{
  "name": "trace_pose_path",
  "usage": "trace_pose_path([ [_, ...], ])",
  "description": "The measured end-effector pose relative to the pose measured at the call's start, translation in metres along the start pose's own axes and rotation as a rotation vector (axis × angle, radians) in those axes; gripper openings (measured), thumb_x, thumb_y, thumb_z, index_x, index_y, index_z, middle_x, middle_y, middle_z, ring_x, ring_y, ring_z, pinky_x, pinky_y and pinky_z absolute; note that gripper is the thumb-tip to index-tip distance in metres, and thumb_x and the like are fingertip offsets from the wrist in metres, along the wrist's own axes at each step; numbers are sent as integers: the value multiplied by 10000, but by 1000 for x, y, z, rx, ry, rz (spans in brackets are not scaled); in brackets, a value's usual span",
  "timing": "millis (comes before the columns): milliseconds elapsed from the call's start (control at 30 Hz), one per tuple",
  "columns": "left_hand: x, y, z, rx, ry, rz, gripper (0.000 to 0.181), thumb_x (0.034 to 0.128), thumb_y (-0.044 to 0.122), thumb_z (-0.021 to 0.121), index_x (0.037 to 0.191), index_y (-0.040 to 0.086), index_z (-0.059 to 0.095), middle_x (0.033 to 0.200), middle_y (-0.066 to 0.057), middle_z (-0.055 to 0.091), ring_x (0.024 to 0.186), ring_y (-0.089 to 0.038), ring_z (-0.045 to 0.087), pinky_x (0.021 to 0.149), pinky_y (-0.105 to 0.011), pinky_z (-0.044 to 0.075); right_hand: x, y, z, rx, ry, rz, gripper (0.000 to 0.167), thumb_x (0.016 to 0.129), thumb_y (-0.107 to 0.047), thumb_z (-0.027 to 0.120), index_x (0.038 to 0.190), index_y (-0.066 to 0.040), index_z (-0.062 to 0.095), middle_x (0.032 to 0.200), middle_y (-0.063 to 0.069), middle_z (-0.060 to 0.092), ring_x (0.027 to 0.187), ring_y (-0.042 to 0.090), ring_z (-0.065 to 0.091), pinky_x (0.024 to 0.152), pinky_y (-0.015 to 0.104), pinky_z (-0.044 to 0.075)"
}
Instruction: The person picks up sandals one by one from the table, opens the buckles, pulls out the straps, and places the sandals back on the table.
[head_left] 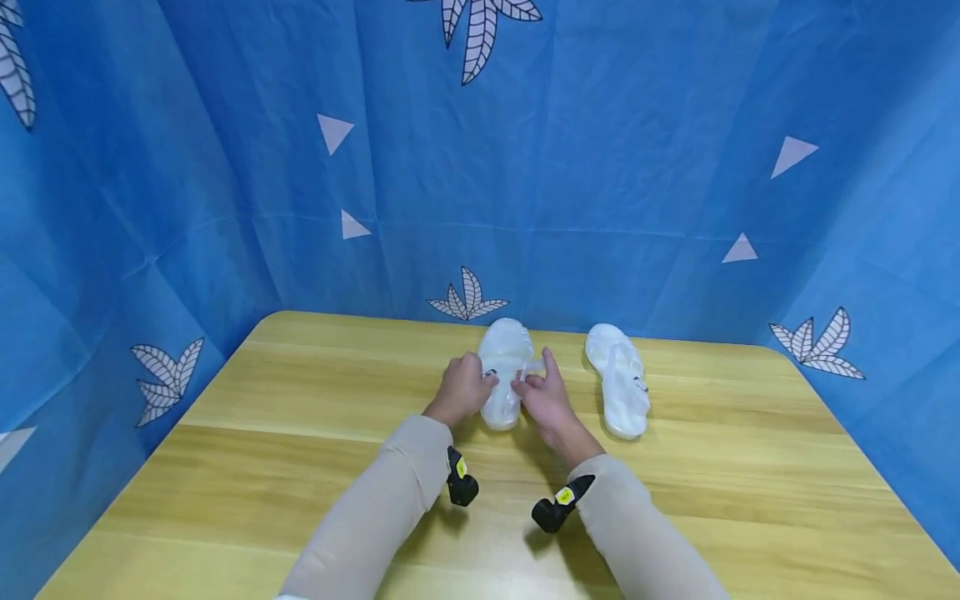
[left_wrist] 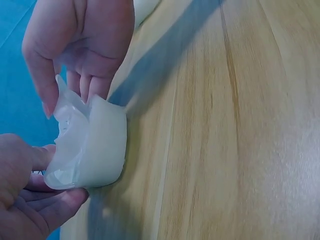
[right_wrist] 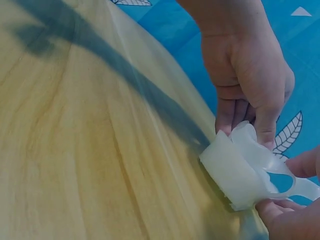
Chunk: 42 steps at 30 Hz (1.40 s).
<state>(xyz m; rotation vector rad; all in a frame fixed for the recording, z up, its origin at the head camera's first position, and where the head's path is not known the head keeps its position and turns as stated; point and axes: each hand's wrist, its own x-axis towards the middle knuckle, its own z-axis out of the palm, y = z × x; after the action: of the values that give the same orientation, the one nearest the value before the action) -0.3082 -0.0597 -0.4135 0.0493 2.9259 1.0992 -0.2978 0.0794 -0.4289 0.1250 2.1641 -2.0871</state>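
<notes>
A white, slightly translucent flip-flop lies near the far edge of the wooden table, its toe end pointing away. From its left side my left hand grips the edge, thumb above and fingers curled by the sole, as the left wrist view shows. My right hand, on the other side, pinches the flip-flop's strap, which sticks out past the sole's edge. Part of the strap is hidden behind the fingers. To the right, untouched, lies the matching white flip-flop, its strap with a small dark ornament.
The wooden table stretches out toward me. Behind and beside it hangs a blue cloth printed with white leaves and triangles. A black wrist camera sits on the left sleeve, and another black camera on the right.
</notes>
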Motion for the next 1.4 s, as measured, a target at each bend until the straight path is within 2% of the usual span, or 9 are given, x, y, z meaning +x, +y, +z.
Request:
trace_pose_path([
  [200,5,3,-1,17,20,-19,216,904,175,634,970,-30,614,785,-73,597,705,-154,581,618,-271,512,4,-4,1,-17,-1,-4,823,927,-6,521,1520,-189,-19,1220,248,548,1101,251,541,974,383,422],
  [433,9,2,0,14,29,-12,239,900,161,637,1021,-42,603,842,-104,633,741,-171,625,623,-292,527,7,-7,2,-20,-7,7,834,927,-2,518,1518,-198,-36,1233,249,544,1128,273,536,970,382,416],
  [733,10,1,0,20,34,-7,223,901,178,636,976,-30,612,815,-92,627,724,-164,622,627,-284,531,8,-4,2,-29,-11,-1,831,935,-25,520,1517,-192,-49,1246,251,532,1162,302,529,1001,409,413],
  [800,9,0,-1,7,36,4,216,904,183,632,955,-26,609,781,-75,611,702,-149,608,616,-276,522,7,-3,1,-24,-11,-5,826,939,-32,514,1516,-187,-57,1278,260,510,1197,316,507,1011,423,407],
  [900,6,-5,-3,-14,54,24,233,914,200,618,820,-12,591,674,-56,542,623,-148,547,570,-265,474,4,-1,-2,-38,-16,-25,810,948,-62,504,1514,-176,-64,1332,269,472,1253,337,463,1031,445,388],
  [1033,2,-14,-3,-57,78,20,388,945,275,560,622,71,491,564,-26,435,547,-168,442,510,-268,371,-6,-2,-12,-69,-23,-49,792,951,-113,510,1515,-154,-45,1374,274,438,1281,361,432,1042,467,370],
  [1100,0,-19,-2,-85,83,-3,412,964,315,510,615,99,480,569,-17,446,557,-167,439,512,-266,354,-11,0,-18,-88,-29,-53,785,948,-123,518,1516,-154,-22,1371,258,444,1265,358,449,1025,470,386],
  [1267,-7,-26,2,-146,117,-3,407,981,329,445,647,101,491,601,-34,470,584,-186,448,530,-283,354,-16,8,-31,-160,-16,-60,729,940,-129,533,1513,-133,83,1286,206,515,1168,302,524,942,419,441],
  [1400,-17,-24,2,-127,164,2,380,965,321,457,652,107,484,612,-35,452,587,-192,444,528,-293,346,-26,12,-39,-219,-37,-75,648,932,-111,542,1482,-62,204,1219,223,549,1072,283,570,877,376,479],
])
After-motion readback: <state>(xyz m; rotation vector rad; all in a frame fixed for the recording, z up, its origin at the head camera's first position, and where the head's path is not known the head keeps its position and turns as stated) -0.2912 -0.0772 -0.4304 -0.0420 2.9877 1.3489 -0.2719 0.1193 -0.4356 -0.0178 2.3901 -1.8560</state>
